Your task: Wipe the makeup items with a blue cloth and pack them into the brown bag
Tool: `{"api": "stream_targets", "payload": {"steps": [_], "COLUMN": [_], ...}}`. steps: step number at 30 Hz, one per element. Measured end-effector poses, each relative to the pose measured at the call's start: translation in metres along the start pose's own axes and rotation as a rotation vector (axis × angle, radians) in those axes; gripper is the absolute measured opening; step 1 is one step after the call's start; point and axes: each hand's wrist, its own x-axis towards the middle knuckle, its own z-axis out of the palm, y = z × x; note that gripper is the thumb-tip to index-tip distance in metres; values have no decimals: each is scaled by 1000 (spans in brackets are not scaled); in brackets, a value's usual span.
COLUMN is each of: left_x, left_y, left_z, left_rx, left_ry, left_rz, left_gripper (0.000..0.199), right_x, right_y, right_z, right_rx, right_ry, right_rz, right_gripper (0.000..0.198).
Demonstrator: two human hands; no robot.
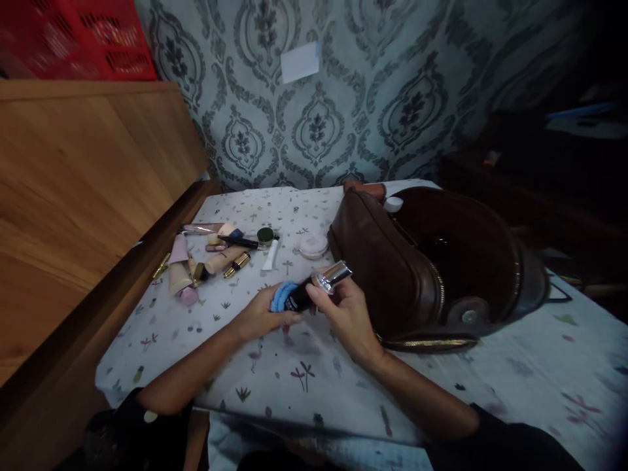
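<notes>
In both hands' grip, tube [314, 290].

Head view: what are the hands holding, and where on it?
The right hand grips a black tube near its silver cap; the left hand holds a blue cloth against its lower end.

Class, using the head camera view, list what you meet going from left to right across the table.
Wooden panel → heap of cosmetic tubes → white tube → blue cloth in left hand → round pale jar → right hand → open brown bag.

Open brown bag [392, 268] — scattered cosmetics [210, 258], red crate [73, 39] behind.
</notes>
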Motion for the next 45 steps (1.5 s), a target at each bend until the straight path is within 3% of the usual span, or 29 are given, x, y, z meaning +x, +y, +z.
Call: {"api": "stream_targets", "payload": {"steps": [6,9,12,14,18,22,26,29,32,35,38,45], "left_x": [-1,10,25,30,27,24,34,45,52,55,54,47], "left_y": [6,8,4,-1,-6,14,53,80,93,91,81,67], "left_z": [-6,-15,-25,-31,-40,-43,-12,34,75,92,90,83], "left_rx": [-77,123,544,837,1161,1249,1264,1198,1238,1268,1259,1235], "left_ry": [-183,-102,162,251,171,182,277,212,93,42,38,41], "left_rz": [-54,52,221,264,222,285,590,907,1113,1157,1148,1124], "left_gripper": [49,52,48,44,35,53,43,43,40,30,33,41], "right_x": [-14,-21,-27,-30,-32,-20,1,17,27,31,33,38], "right_y": [-19,-37,-58,-73,-109,-145,-159,-151,-141,-140,-145,-137], "right_z": [-22,-38,-54,-66,-92,-119,-146,-165,-176,-178,-176,-183], "right_rx": [81,63,-24,-101,-220,-228,-346,-515,-751,-1049,-1250,-1312], "right_ry": [-194,-202,-151,-119,29,239,267,139,50,4,-43,-136], "right_rz": [69,10,-66,-116,-209,-286,-272,-263,-268,-238,-200,-171], "right_gripper": [40,30,27,27,29,34,25,26,28,23,19,15]}}
